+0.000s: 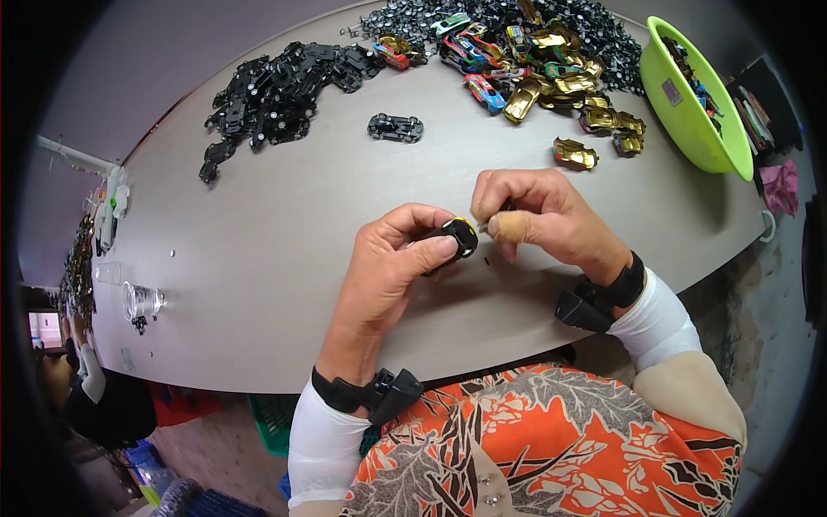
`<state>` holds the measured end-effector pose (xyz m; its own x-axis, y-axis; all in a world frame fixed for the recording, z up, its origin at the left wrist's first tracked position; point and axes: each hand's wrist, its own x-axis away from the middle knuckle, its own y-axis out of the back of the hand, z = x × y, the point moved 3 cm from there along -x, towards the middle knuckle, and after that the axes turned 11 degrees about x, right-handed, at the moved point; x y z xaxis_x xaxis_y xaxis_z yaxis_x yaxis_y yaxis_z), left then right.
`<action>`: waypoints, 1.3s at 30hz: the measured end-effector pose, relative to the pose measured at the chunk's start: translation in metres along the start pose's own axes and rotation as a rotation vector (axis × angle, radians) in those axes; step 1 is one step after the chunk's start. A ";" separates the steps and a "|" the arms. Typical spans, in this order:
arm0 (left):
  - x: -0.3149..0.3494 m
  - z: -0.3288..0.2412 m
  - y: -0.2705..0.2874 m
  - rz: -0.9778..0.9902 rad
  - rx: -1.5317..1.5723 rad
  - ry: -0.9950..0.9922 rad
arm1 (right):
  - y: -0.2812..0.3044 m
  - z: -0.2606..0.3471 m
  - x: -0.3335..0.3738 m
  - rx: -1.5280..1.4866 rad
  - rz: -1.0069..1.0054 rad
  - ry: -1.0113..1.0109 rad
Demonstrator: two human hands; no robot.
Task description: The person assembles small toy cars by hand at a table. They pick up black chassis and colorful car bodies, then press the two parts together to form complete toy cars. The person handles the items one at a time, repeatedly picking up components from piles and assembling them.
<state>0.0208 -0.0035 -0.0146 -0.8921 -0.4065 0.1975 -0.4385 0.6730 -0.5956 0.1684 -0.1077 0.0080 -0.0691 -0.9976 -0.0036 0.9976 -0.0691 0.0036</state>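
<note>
My left hand [392, 258] is closed round a toy car [463, 237], dark with a yellow edge, its end facing my right hand. Just to the right, my right hand [538, 215] pinches a small dark piece [506, 207] that my fingers mostly cover; I cannot make out its kind. The thumb has a tan wrap. Both hands are over the near middle of the table, a small gap between them. A tiny dark bit [487, 261] lies below them on the tabletop. Farther off, a single black car chassis [395, 127] rests alone.
Black chassis [267, 95] are heaped at the back left. Gold and coloured car bodies [551, 69] lie at the back right, before a pile of small wheel parts [405, 21]. A green basin [702, 112] stands at the right edge, a clear cup [138, 302] at the left.
</note>
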 end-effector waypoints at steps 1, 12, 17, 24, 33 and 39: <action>0.000 0.001 0.000 0.005 -0.003 0.012 | -0.004 0.001 0.000 0.031 0.006 -0.017; 0.001 0.009 -0.006 -0.039 -0.448 -0.080 | -0.013 -0.014 0.001 0.418 -0.137 -0.024; -0.001 0.009 -0.002 -0.079 -0.419 -0.021 | -0.015 -0.018 0.000 0.518 -0.156 -0.016; -0.003 0.001 0.000 -0.206 -0.007 -0.156 | -0.018 -0.016 -0.002 0.063 -0.152 -0.226; -0.002 0.001 -0.001 -0.115 0.132 -0.027 | 0.002 -0.011 0.001 0.047 -0.207 -0.097; -0.001 0.002 -0.002 0.000 -0.030 0.006 | 0.003 0.000 0.001 0.025 -0.103 -0.044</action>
<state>0.0227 -0.0060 -0.0155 -0.8926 -0.4031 0.2021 -0.4416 0.6910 -0.5722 0.1714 -0.1094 0.0084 -0.1718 -0.9844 0.0388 0.9849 -0.1707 0.0302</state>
